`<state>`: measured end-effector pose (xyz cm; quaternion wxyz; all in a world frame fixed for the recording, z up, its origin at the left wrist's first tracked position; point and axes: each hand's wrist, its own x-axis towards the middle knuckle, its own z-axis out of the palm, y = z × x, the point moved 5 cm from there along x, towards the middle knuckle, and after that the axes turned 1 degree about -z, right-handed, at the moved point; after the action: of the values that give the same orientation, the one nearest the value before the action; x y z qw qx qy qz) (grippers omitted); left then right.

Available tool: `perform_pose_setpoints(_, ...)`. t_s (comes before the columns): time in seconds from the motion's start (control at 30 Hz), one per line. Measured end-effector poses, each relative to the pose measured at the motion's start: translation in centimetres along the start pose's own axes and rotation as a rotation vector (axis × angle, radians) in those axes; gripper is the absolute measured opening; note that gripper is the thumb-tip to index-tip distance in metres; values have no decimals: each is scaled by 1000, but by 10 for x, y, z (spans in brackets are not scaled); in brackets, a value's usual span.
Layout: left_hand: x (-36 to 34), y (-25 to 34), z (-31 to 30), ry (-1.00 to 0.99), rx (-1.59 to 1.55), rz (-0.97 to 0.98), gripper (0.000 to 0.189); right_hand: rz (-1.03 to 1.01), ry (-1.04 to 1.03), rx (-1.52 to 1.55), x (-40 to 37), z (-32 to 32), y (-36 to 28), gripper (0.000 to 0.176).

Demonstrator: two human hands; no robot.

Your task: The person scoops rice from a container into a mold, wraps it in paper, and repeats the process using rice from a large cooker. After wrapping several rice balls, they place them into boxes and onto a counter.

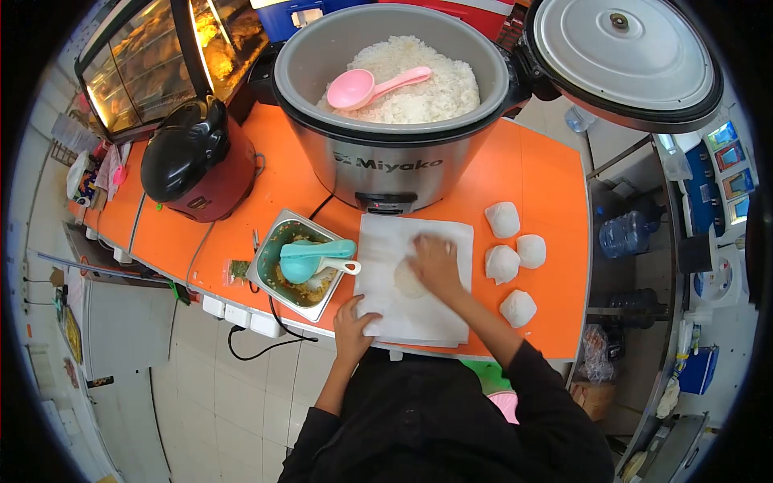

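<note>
A stack of white paper sheets (pixel 378 310) lies on the orange table. My left hand (pixel 353 328) rests at the sheets' lower left edge, thumb and fingers apart. Over the middle of the paper is my right hand (pixel 436 264), slightly blurred, beside a pale round mound (pixel 409 280) that looks like rice; its fingers are smeared by motion. Left of the paper stands a metal container (pixel 270 259) of mixed food, holding a turquoise scoop (pixel 299 264) and a white-handled utensil (pixel 342 265). Several white wrapped bundles (pixel 503 220) sit to the right.
Behind the paper stands a large rice cooker (pixel 378 165) with white rice (pixel 435 80) and a pink spoon (pixel 352 89) inside; its lid (pixel 624 52) is raised. A smaller dark red cooker (pixel 205 181), a small packet (pixel 237 271) and cables are at the left.
</note>
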<state>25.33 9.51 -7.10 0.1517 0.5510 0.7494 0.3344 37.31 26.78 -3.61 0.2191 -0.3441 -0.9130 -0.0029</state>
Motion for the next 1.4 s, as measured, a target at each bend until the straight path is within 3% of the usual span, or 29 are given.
perform_pose_setpoints(0.07,2,8,-2,-52,47,69,38,-175,-227,445,-54,-11,-29,34)
perform_pose_setpoints(0.17,7,10,-9,-13,-73,48,32,-190,-349,426,-91,-30,-59,25)
perform_pose_setpoints(0.2,5,17,-9,-16,-73,49,32,-109,-330,441,-100,-21,-55,22)
perform_pose_setpoints(0.27,-2,25,-22,276,-138,-41,35,-27,-308,460,-108,-13,-49,19)
perform_pose_setpoints(0.3,-12,21,-18,271,-136,-38,35,21,-229,513,-104,-19,-47,16)
perform_pose_setpoints(0.37,-32,31,-10,255,72,274,38,81,-147,561,-100,-25,-44,14)
perform_pose_setpoints(0.4,-33,31,-9,248,69,277,38,168,-162,660,-99,-23,-40,14)
perform_pose_setpoints(0.47,-38,49,0,144,344,650,37,259,-175,763,-97,-20,-35,14)
perform_pose_setpoints(0.53,-30,59,6,138,419,661,39,558,-371,1025,-101,-4,-24,15)
perform_pose_setpoints(0.6,-21,61,11,77,455,527,40,582,-396,1046,-102,6,-18,16)
perform_pose_setpoints(0.63,-25,57,12,77,454,530,40,685,-500,1200,-107,16,-15,17)
perform_pose_setpoints(0.67,-25,48,13,20,473,408,39,787,-605,1352,-107,20,-15,18)
perform_pose_setpoints(0.7,-27,38,15,-38,490,286,38,731,-631,1318,-101,19,-11,22)
perform_pose_setpoints(0.73,-32,35,15,-38,489,287,38,732,-630,1316,-98,18,-9,22)
perform_pose_setpoints(0.8,-34,24,10,-293,479,-75,36,550,-362,1022,-76,-10,-9,22)
perform_pose_setpoints(0.83,-34,28,6,-296,480,-75,36,423,-262,852,-67,-27,-14,14)
perform_pose_setpoints(0.87,-31,39,1,-206,443,60,35,426,-262,853,-68,-25,-17,14)
perform_pose_setpoints(0.9,-29,50,-3,-117,404,194,33,174,-153,615,-69,-33,-30,14)
perform_pose_setpoints(0.93,-23,47,3,-125,404,195,33,-71,-45,372,-77,-40,-46,14)
perform_pose_setpoints(0.97,-12,43,17,-185,321,240,33,3,-107,369,-91,-34,-51,25)
perform_pose_setpoints(1.03,6,34,40,-331,250,292,31,127,-143,352,-103,-31,-53,31)
perform_pose_setpoints(1.07,12,32,45,-327,244,295,31,244,-181,339,-109,-27,-50,36)
perform_pose_setpoints(1.13,19,28,50,-316,-52,286,33,261,-200,316,-119,-17,-52,41)
perform_pose_setpoints(1.17,14,17,57,-360,39,104,33,264,-168,299,-121,-19,-54,40)
perform_pose_setpoints(1.2,10,15,61,-366,38,104,33,266,-136,282,-122,-20,-54,38)
perform_pose_setpoints(1.27,5,20,58,-125,304,284,37,277,-148,278,-125,-15,-54,38)
perform_pose_setpoints(1.4,-2,9,61,-149,218,234,42,308,-256,208,-140,-6,-44,38)
